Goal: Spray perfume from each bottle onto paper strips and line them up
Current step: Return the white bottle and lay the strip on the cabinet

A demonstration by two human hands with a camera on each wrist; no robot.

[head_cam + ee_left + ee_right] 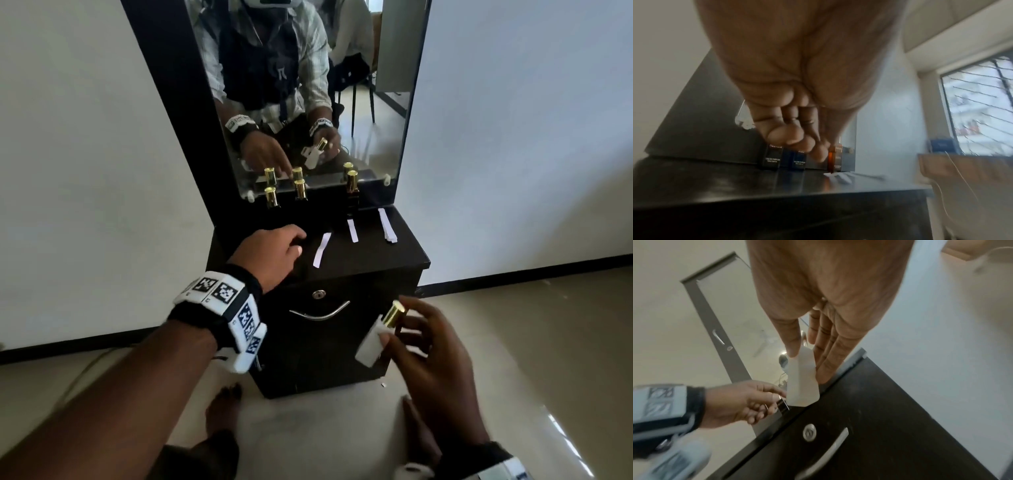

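Holding a white bottle [376,334], the right hand [431,363] hovers before the cabinet [342,342]; left hand [270,255] loosely curled, grip unclear.

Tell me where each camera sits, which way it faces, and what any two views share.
Head: on the head, facing down and forward at the black cabinet, mirror, both hands.
Left wrist: under the left hand, facing the bottles along the mirror.
Right wrist: under the right hand, facing the white bottle it holds.
Shared: head and right wrist both show the drawer handle.
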